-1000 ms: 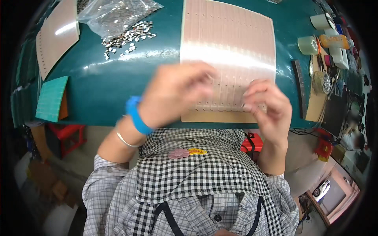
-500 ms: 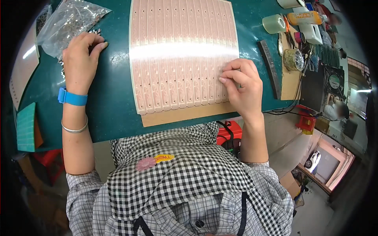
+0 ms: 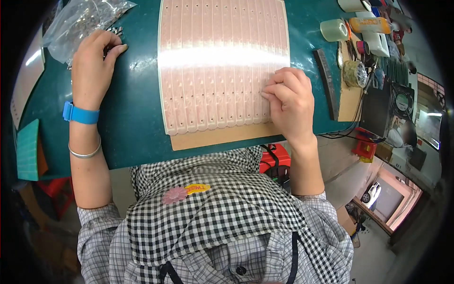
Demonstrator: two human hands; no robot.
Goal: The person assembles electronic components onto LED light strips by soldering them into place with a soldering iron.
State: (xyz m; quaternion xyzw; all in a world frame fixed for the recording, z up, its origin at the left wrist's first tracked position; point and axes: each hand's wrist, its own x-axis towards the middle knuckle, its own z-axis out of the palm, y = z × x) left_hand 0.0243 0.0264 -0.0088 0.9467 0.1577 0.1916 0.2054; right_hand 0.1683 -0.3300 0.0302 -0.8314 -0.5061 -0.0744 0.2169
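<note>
A pink panel of long perforated strips [image 3: 217,66] lies on a brown backing board [image 3: 222,136] on the teal table [image 3: 132,123]. My right hand [image 3: 289,102] rests on the panel's lower right part, fingers curled with the fingertips pressed to a strip; whether it pinches a small part is hidden. My left hand [image 3: 92,64], with a blue wristband, reaches to the far left and its fingertips touch a pile of small metal parts [image 3: 113,33] beside a clear plastic bag [image 3: 80,21].
Rolls of tape [image 3: 335,29], a dark bar [image 3: 327,80], a shiny tape roll [image 3: 354,73] and assorted tools crowd the right edge. A small fan [image 3: 402,102] stands at far right. A green cutting mat [image 3: 28,149] and another pale panel [image 3: 26,80] lie at left.
My left hand left the panel and swung out to the parts pile at the far left. My right hand stayed on the panel's lower right. The view shifted so the panel sits more central.
</note>
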